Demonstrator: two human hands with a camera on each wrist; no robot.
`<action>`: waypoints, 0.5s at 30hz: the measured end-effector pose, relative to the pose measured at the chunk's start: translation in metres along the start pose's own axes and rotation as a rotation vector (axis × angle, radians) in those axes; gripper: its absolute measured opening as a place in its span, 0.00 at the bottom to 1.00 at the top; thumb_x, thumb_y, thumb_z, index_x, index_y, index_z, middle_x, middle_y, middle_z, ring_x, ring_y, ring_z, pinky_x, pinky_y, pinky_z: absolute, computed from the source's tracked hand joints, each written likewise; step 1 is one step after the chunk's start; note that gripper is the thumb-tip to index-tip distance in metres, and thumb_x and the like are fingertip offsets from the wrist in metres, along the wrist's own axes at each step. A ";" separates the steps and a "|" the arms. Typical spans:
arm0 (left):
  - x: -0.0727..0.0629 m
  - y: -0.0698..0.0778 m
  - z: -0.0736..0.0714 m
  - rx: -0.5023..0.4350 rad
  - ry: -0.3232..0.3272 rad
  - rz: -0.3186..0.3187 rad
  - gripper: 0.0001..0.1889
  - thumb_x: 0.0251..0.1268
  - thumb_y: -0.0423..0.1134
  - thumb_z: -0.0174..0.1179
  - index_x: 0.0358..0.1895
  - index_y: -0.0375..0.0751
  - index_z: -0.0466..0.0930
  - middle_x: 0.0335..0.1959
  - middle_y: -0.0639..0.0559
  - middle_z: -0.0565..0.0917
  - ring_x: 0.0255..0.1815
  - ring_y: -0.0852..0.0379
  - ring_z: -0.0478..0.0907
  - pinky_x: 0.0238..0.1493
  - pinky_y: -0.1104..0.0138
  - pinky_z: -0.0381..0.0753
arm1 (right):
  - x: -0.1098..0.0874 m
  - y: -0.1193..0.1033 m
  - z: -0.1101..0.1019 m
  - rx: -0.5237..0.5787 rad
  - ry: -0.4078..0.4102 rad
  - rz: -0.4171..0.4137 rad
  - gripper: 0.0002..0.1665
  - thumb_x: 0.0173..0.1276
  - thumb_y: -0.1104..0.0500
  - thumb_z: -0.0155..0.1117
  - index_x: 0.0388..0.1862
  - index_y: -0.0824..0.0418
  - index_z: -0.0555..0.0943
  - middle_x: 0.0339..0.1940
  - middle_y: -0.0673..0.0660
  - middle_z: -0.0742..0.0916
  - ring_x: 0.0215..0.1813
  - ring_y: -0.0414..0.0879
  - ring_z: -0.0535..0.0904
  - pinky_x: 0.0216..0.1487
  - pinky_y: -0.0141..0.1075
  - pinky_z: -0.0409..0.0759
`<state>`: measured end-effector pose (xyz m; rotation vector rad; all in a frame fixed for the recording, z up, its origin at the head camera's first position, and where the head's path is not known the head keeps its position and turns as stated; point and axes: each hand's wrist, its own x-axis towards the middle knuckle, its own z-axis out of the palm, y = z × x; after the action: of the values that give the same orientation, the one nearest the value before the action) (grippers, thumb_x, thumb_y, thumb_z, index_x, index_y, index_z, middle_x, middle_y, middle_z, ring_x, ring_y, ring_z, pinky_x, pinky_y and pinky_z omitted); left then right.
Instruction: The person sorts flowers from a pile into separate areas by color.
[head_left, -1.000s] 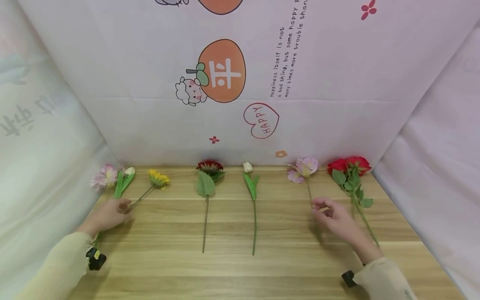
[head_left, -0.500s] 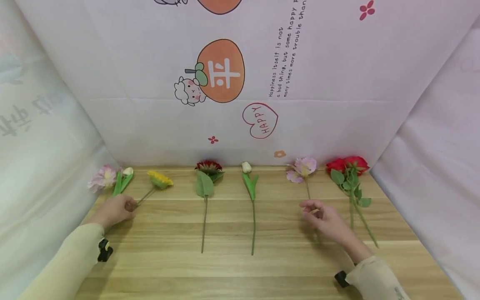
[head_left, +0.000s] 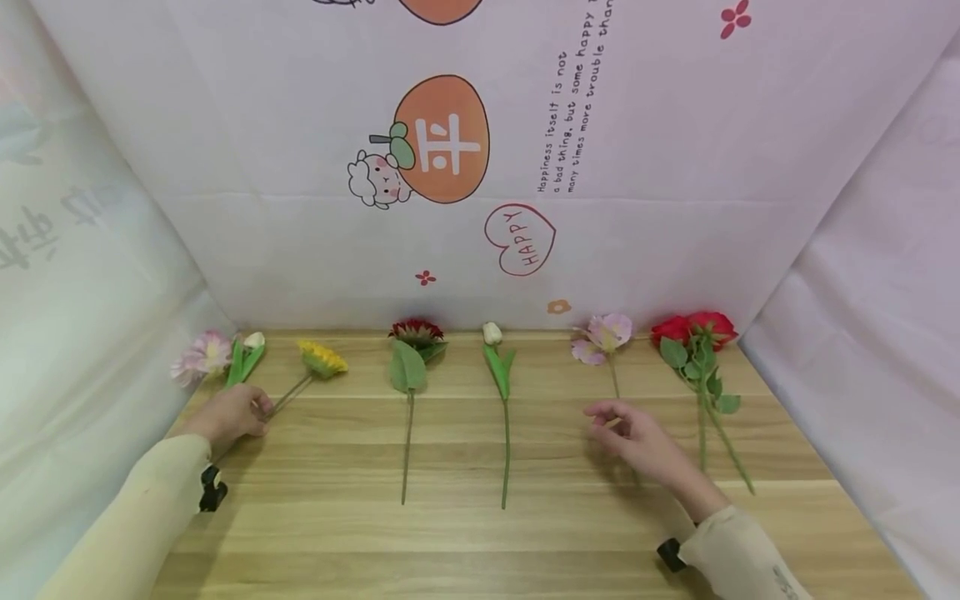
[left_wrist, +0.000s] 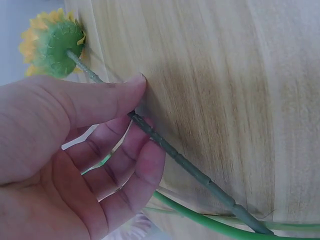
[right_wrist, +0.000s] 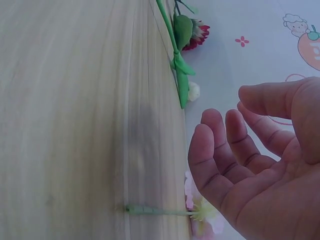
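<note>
Left hand (head_left: 228,415) pinches yellow flower (head_left: 322,360) by stem (left_wrist: 192,172), likely sparing petals (left_wrist: 34,39); right hand (head_left: 637,442) empty, fingers (right_wrist: 202,145) loosely apart

Head cam: high, wide, facing forward-down over pale wood-grain tabletop (head_left: 450,533). Wrist cams: close, rolled sideways; right faces white printed cloth (right_wrist: 222,60). Left shares yellow-petalled, green-backed flower (left_wrist: 59,46) with head; right, white tulip-shaped bloom (right_wrist: 194,91).

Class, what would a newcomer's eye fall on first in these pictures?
Probably the large orange print on the white cloth behind the table. Next, the red flowers at the table's far right corner, and the yellow flower at left, held by the left hand.
</note>
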<state>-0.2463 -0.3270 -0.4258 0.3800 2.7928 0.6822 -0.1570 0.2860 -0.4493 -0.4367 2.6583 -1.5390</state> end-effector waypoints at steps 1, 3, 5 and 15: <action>0.000 0.000 0.000 0.003 0.003 0.000 0.14 0.50 0.25 0.72 0.38 0.27 0.77 0.33 0.43 0.83 0.37 0.48 0.79 0.46 0.47 0.79 | 0.000 -0.001 0.001 0.006 -0.004 0.000 0.17 0.75 0.66 0.62 0.59 0.72 0.77 0.46 0.66 0.82 0.38 0.58 0.83 0.35 0.43 0.86; 0.000 0.001 -0.001 0.008 0.011 0.003 0.14 0.49 0.25 0.73 0.37 0.28 0.77 0.32 0.43 0.83 0.37 0.48 0.79 0.45 0.48 0.79 | 0.000 -0.002 0.002 0.007 -0.012 0.006 0.17 0.75 0.66 0.62 0.59 0.71 0.77 0.46 0.66 0.82 0.38 0.58 0.83 0.35 0.43 0.86; -0.001 0.001 -0.001 0.008 0.012 0.002 0.14 0.49 0.26 0.73 0.37 0.29 0.76 0.33 0.43 0.83 0.36 0.49 0.78 0.45 0.49 0.79 | 0.000 -0.004 0.003 0.012 -0.018 0.016 0.17 0.75 0.65 0.62 0.59 0.71 0.77 0.47 0.67 0.82 0.39 0.58 0.82 0.35 0.42 0.86; -0.002 0.000 0.000 -0.002 0.022 -0.004 0.14 0.50 0.26 0.72 0.38 0.27 0.78 0.33 0.43 0.82 0.37 0.49 0.78 0.46 0.48 0.79 | 0.006 -0.010 0.011 0.030 -0.050 0.038 0.17 0.75 0.65 0.62 0.59 0.71 0.77 0.50 0.68 0.81 0.39 0.60 0.82 0.34 0.44 0.86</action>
<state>-0.2442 -0.3279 -0.4251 0.3688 2.8127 0.6926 -0.1584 0.2703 -0.4454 -0.4153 2.5873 -1.5341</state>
